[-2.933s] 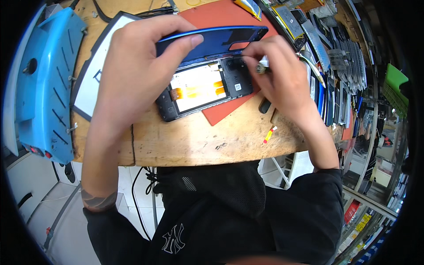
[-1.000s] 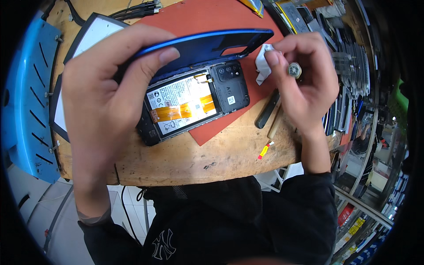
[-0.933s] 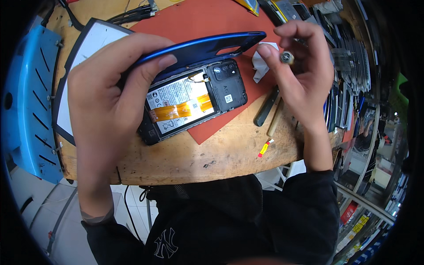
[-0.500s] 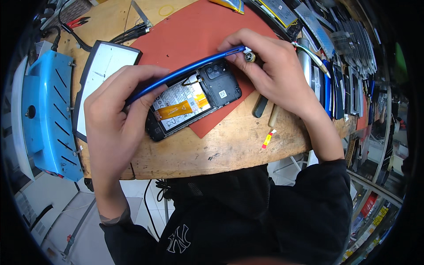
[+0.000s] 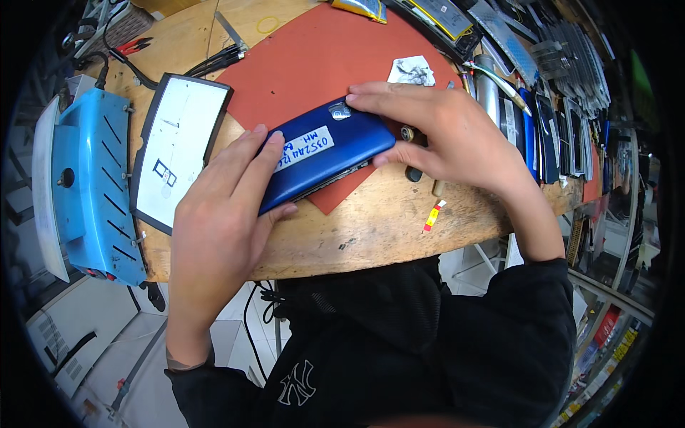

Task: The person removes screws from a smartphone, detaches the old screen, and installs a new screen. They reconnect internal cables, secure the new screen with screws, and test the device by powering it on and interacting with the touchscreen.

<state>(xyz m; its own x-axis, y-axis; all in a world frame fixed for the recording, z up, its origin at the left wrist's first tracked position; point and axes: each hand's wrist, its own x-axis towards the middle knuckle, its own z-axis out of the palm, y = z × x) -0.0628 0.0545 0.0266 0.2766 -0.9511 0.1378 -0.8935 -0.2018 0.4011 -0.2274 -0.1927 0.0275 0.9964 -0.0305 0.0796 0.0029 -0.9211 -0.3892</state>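
A glossy blue phone back cover with a handwritten white label lies over the smartphone body, on the red mat. Along the near long edge a dark, uneven strip of the phone's frame shows below the cover. My left hand grips the left end, fingers on top and thumb at the near side. At the other end my right hand holds the cover near its camera window, fingertips at the far corner and thumb at the near corner. The phone's inside is hidden.
A smudged white paper lies beyond my right hand. At left stand a white dark-framed panel and a blue slotted device. Tool handles and a red-yellow strip lie near the right hand. Phone parts crowd the right side.
The blue cover, held edge-up above the phone's exposed battery before, now lies down over it. Both hands have turned with it, and the white paper has come into sight.
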